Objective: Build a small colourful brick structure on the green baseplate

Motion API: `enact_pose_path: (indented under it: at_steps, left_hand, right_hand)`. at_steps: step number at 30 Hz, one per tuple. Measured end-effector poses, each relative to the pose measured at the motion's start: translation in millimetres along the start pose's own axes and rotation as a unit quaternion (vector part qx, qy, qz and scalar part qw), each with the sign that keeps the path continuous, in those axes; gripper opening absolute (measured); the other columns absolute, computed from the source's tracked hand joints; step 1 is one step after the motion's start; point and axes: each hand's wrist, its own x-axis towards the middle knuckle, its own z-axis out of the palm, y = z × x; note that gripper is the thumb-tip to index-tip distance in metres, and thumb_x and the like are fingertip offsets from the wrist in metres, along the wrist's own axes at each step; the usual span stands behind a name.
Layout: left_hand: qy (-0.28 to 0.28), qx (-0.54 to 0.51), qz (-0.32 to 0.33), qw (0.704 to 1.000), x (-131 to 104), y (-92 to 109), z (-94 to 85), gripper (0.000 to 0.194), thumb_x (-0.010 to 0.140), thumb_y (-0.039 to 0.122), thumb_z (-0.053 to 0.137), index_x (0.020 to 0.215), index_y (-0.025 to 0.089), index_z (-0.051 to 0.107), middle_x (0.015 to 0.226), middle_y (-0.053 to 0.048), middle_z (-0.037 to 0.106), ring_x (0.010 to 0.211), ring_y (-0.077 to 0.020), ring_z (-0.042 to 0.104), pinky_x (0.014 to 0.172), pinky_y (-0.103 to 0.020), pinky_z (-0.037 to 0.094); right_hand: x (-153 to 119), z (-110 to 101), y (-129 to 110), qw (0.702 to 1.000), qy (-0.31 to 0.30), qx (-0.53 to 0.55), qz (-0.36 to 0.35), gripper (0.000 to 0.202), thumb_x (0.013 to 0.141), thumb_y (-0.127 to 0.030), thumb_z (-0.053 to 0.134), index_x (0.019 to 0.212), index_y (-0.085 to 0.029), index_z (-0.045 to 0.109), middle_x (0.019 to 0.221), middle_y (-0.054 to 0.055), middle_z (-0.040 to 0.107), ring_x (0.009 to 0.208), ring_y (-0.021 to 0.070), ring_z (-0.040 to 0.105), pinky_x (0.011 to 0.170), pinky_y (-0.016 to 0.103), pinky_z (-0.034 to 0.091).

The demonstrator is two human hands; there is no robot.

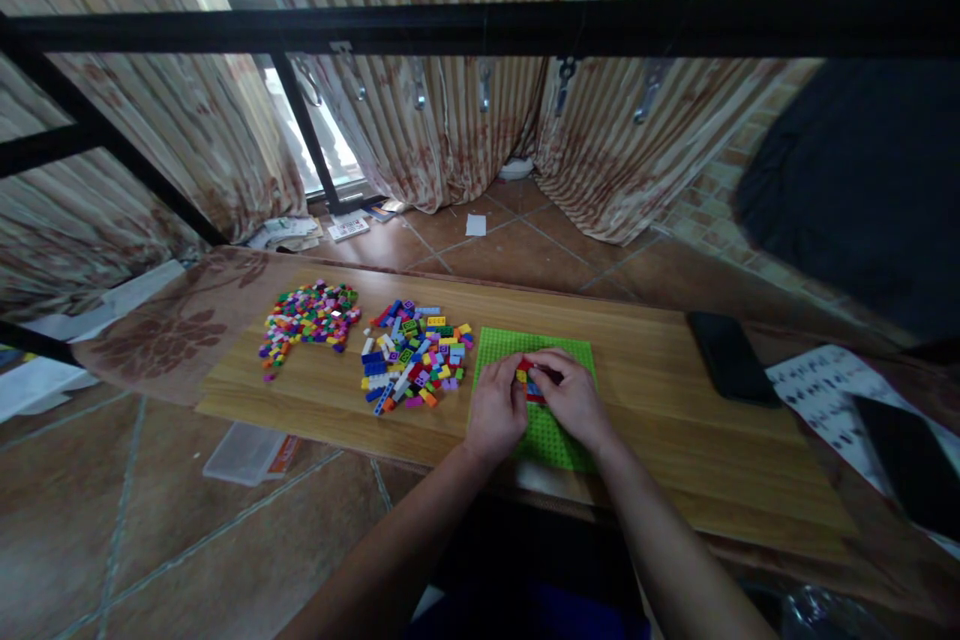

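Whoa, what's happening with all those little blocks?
Someone is using both bare hands, the left hand and the right hand, on a small group of red, yellow and blue bricks over a green studded baseplate. The baseplate lies on a wooden board. To the left are two loose piles: a nearer one of mixed bricks and, farther left, one of smaller-looking colorful pieces. A black phone-like object lies off to the right.
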Motion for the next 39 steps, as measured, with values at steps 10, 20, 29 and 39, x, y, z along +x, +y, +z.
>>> enact_pose_path:
  at_steps: [10,20,29,39]
  left_hand:
    - [0.002,0.000,0.002,1.000,0,-1,-0.5,0.042,0.084,0.010,0.044,0.124,0.019,0.053,0.119,-0.011,0.060,0.111,-0.0239,0.055,0.099,-0.045,0.045]
    - [0.022,-0.078,-0.111,0.991,10,1,-4.9,0.034,0.090,0.021,0.042,0.121,0.015,0.057,0.109,-0.011,0.068,0.102,-0.0212,0.063,0.092,-0.037,0.050]
    - [0.031,-0.127,-0.197,0.972,34,-4,-4.4,0.027,0.081,0.018,0.059,0.107,0.013,0.066,0.092,-0.008,0.073,0.083,-0.0172,0.068,0.081,-0.029,0.053]
    - [0.049,-0.138,-0.207,0.967,35,-8,1.5,0.020,0.078,0.019,0.063,0.096,0.014,0.071,0.092,-0.008,0.074,0.082,-0.0160,0.068,0.078,-0.027,0.053]
  right_hand:
    - [2,8,0,0.993,0.058,0.046,0.093,0.027,0.082,-0.039,0.055,0.093,-0.021,0.073,0.096,0.007,0.072,0.089,0.0208,0.065,0.083,0.037,0.050]
    - [5,8,4,0.992,0.052,0.062,0.097,0.025,0.078,-0.039,0.060,0.086,-0.020,0.074,0.090,0.007,0.073,0.084,0.0212,0.066,0.080,0.036,0.049]
    - [6,7,4,0.993,0.044,0.055,0.091,0.024,0.078,-0.040,0.059,0.084,-0.022,0.074,0.090,0.005,0.073,0.084,0.0212,0.066,0.079,0.035,0.049]
    - [6,5,3,0.995,0.030,0.029,0.093,0.027,0.083,-0.041,0.053,0.085,-0.022,0.073,0.090,0.005,0.073,0.085,0.0209,0.064,0.080,0.035,0.048]
